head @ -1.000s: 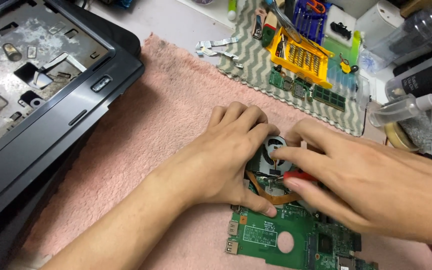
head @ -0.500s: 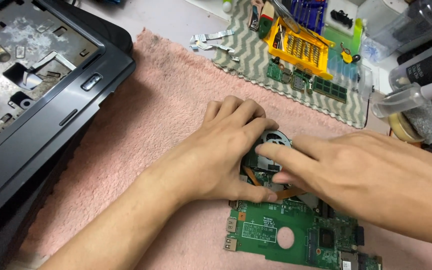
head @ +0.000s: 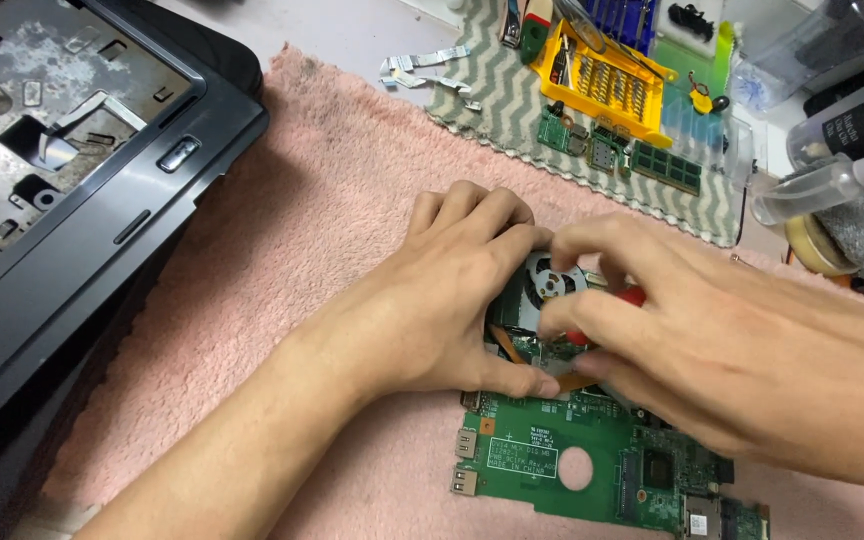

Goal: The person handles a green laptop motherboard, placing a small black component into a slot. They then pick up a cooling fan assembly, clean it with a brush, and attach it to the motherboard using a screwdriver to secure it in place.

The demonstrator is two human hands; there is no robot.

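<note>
1. A green circuit board point(head: 572, 465) lies nearest on the pink towel point(head: 332, 200), its right end cut off by the frame edge.
2. The left hand point(head: 442, 295) curls loosely over the cooling fan point(head: 549, 280) on the board's far edge, fingertips on the fan housing and thumb pressed to the board.
3. The right hand point(head: 712, 335) is closed around a red-handled tool point(head: 632, 297); its tip is hidden under the fingers.
4. To the left sits a black laptop base point(head: 82, 190), partly out of view.
5. Farther off, on a grey zigzag cloth point(head: 512, 95), are a yellow bit holder point(head: 607, 85), small green boards point(head: 666, 165) and a clear bottle point(head: 817, 185).
</note>
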